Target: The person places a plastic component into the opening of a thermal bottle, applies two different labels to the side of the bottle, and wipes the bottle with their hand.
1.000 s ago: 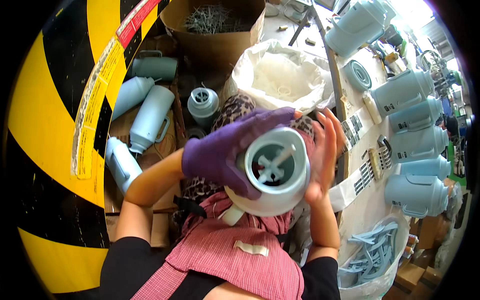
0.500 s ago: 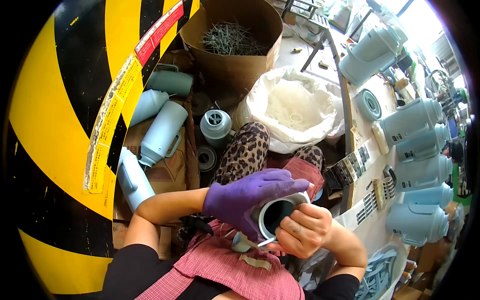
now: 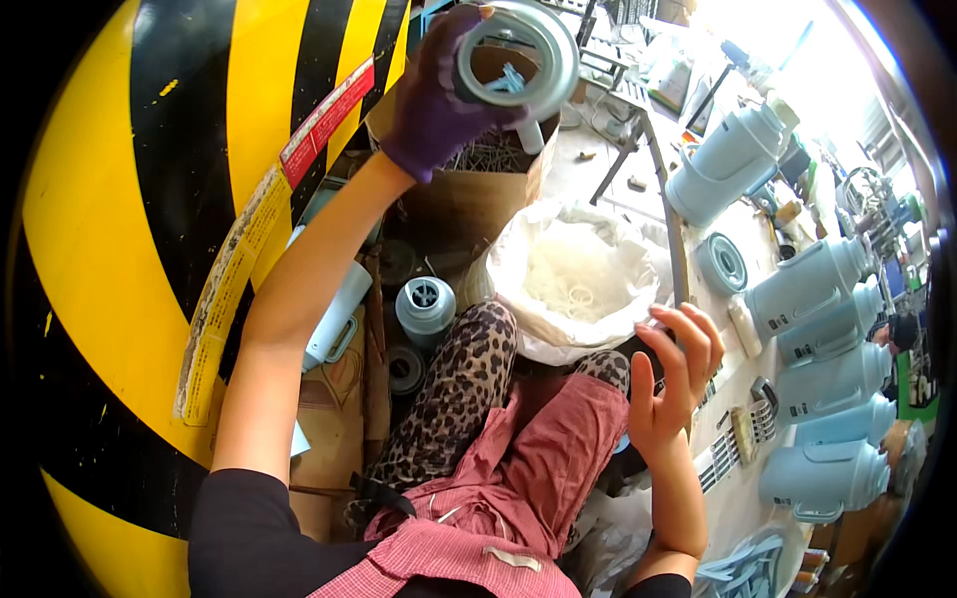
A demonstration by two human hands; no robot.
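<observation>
since half a second ago the gloved left hand [image 3: 439,95] has swung the pale blue flask shell [image 3: 518,55] up from the lap to above the cardboard box [image 3: 469,204] of metal clips, and the right hand [image 3: 670,374] has let go. the left hand is closed around the shell's rim; the right hangs spread and empty over the red apron [image 3: 528,468]. the shell looks light, rigid, smooth plastic, likely slippery, best gripped at the rim or side wall. its open end faces the camera, long axis running away from it.
</observation>
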